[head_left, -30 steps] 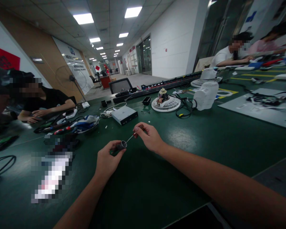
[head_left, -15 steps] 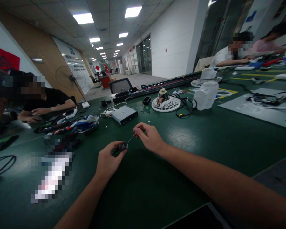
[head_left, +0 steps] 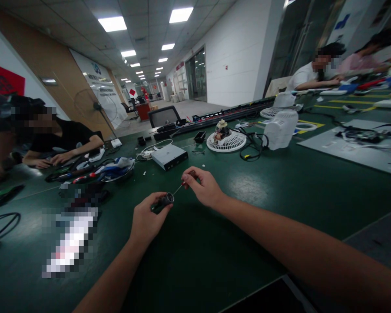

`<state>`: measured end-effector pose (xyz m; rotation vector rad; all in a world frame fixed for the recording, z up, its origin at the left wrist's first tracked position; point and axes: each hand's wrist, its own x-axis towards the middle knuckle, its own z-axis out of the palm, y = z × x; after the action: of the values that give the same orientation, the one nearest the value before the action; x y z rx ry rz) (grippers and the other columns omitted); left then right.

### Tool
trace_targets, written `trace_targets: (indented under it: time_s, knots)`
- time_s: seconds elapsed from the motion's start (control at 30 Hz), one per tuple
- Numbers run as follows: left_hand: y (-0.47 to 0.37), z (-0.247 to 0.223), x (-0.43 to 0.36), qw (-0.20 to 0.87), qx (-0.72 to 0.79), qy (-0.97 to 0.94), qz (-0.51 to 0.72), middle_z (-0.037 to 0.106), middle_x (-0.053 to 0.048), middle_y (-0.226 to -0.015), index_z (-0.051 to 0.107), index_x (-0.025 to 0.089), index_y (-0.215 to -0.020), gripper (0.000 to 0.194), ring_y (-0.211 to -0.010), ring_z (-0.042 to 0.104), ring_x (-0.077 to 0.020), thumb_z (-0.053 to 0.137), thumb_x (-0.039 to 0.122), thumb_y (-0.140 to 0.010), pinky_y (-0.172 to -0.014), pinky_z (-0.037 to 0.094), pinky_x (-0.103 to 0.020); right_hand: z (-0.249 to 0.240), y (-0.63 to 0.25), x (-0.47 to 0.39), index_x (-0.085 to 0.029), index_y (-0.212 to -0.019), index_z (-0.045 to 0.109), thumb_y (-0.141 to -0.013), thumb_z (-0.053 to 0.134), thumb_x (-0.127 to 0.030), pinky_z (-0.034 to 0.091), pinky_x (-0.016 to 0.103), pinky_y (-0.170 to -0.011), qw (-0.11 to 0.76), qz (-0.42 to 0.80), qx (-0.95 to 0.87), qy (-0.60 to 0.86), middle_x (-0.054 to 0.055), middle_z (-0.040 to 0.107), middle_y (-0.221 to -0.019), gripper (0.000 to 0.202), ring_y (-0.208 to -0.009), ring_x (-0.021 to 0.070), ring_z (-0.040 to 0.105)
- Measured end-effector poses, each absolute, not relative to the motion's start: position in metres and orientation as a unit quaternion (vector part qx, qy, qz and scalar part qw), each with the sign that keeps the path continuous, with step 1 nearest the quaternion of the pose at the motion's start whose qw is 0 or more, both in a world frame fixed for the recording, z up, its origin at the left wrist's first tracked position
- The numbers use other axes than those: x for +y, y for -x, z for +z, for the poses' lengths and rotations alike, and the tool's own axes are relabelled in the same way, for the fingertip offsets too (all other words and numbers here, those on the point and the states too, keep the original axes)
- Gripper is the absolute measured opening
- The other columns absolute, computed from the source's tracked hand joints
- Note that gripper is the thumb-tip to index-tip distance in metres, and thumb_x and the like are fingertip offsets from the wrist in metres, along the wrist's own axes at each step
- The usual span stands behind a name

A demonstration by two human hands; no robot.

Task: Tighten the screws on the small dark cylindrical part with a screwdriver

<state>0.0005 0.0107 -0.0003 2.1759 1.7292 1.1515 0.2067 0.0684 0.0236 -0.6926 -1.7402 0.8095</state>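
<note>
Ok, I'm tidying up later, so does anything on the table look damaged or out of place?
The round white grille beyond the right hand looks odd: the mechanism on it is uncovered. Small white scraps also lie loose on the green tabletop.

Passage: tabletop (head_left: 273,184) between right hand (head_left: 203,187) and grey panel (head_left: 355,151) | blocking ahead: silver box (head_left: 169,155), grille (head_left: 232,144)

Light: from white ceiling panels (head_left: 181,14) | Exposure: rather dim | Glare: pale patch on green table (head_left: 249,188) | Shadow: table's near part | Edges: visibly stretched | Mosaic: several places
</note>
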Motion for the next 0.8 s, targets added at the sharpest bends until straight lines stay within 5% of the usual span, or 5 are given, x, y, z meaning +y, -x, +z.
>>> trace_targets:
  time_s: [0.8]
  knots:
    - [-0.0025,0.0005,0.0085,0.073,0.584,-0.719,0.370,0.075,0.000,-0.094,0.068,0.025,-0.104,0.029,-0.084,0.070,-0.0194,0.074,0.027,-0.076,-0.080,0.056,-0.035,0.0172,-0.2058,0.0743,-0.019,-0.084,0.060,-0.096,0.051,-0.041,0.045,0.027,-0.060,0.513,0.412,-0.711,0.246,0.000,0.061,-0.071,0.027,-0.063,0.0125,0.058]
